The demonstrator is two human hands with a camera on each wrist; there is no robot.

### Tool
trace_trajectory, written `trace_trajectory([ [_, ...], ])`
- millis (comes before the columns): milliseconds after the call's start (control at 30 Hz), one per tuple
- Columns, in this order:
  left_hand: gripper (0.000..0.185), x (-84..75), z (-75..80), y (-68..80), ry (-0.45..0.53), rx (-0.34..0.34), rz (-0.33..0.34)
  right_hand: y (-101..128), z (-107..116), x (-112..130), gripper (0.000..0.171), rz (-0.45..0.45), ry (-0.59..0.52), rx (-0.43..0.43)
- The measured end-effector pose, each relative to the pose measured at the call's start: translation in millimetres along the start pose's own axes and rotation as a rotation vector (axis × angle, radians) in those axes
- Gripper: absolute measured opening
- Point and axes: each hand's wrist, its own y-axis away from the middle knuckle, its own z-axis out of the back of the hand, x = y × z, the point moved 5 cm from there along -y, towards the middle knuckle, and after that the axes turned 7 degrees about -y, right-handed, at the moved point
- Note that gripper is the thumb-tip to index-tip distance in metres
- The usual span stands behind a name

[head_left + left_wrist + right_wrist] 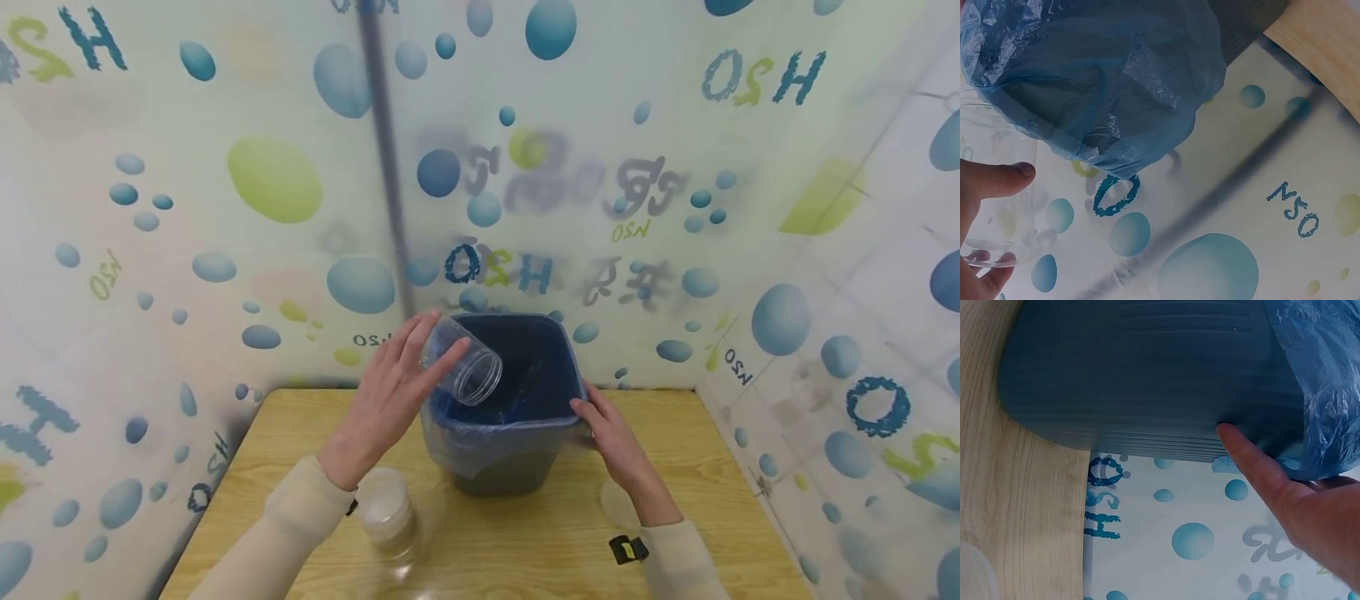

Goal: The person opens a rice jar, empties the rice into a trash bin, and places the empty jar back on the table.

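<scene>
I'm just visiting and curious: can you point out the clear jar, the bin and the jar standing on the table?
clear jar [467,367]: head view, on its see-through side wall near the open mouth.
bin [501,471]: head view, on its dark front wall below the bag.
standing jar [385,508]: head view, on its pale body.

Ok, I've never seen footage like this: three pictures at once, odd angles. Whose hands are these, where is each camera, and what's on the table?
No machine here: a person works with two bare hands. The wide picture comes from a camera on their head, looking down; the other two come from cameras on each wrist, hence the close, tilted angles.

On the wooden table stands a dark bin lined with a blue plastic bag. The left hand holds a clear empty jar tipped over the bin's opening. The right hand rests against the bin's side, thumb on its wall in the right wrist view. A second jar holding something white stands by the left forearm, and a round clear lid seems to lie by the right wrist.
</scene>
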Motion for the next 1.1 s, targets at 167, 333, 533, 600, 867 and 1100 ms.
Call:
trace_trajectory([
  [167,0.088,1.5,-0.8,1.7,0.004,0.006,0.021,0,-1,1,0.061,0.004,0.004,0.007],
  [333,0.081,5.1,-1.0,4.9,-0.005,-0.028,0.081,2,-2,2,0.062,0.004,0.009,0.016],
  [533,0.096,8.4,1.4,10.2,0.002,-0.061,0.139,2,-2,1,0.063,0.006,0.012,0.015],
  [600,0.099,9.2,1.7,12.4,0.007,-0.074,0.155,1,-2,0,0.063,0.005,0.013,0.012],
  [867,0.099,11.6,4.3,19.9,0.082,-0.188,0.196,2,-2,0,0.062,0.011,0.01,0.015],
  [1100,0.077,14.1,6.3,30.1,0.17,-0.281,0.242,3,-2,1,0.062,0.013,0.002,0.01],
])
